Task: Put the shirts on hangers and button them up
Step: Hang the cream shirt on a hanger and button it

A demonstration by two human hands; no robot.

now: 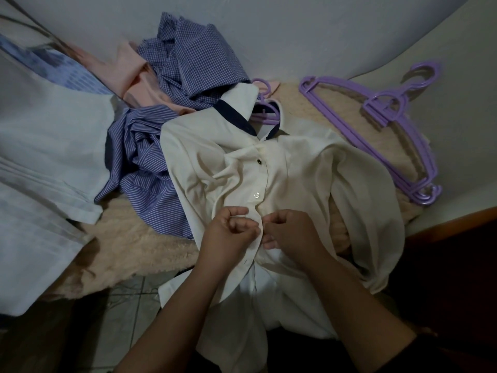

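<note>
A cream shirt [295,168] with a dark navy collar lies front-up on a fluffy beige blanket, with a purple hanger [265,114] inside its neck. Two upper buttons along its placket look fastened. My left hand [228,232] pinches the left edge of the placket below the white button. My right hand [290,230] pinches the right edge of the placket right beside it. Both hands meet at the placket; the button between them is hidden by the fingers.
A blue-striped shirt [145,162], a blue checked shirt [193,60] and a pink garment [134,76] are piled at the back left. Several spare purple hangers [390,125] lie at the right. White cloth [48,162] covers the left. Tiled floor [126,319] shows below.
</note>
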